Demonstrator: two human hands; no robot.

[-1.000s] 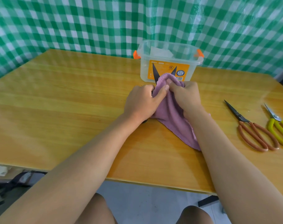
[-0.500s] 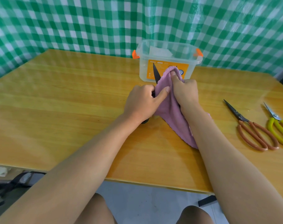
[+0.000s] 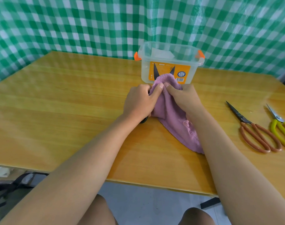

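A mauve terry cloth (image 3: 174, 122) lies bunched near the middle of the yellow wooden table (image 3: 57, 103), its loose tail trailing toward the near edge beside the right forearm. The two dark pointed blades of a pair of black scissors (image 3: 156, 71) stick out of the cloth's far end, spread apart. The left hand (image 3: 140, 101) is curled round the cloth's left side, thumb pressed on the fabric, with a black handle loop peeping out beneath its heel. The right hand (image 3: 182, 96) pinches the cloth from the right, its thumb beside the other thumb. Just behind them, toward the far edge, stands a clear plastic box with orange clips (image 3: 193, 73). Near the right edge lie red-handled scissors (image 3: 258, 137) and yellow-handled scissors (image 3: 283, 132), side by side.
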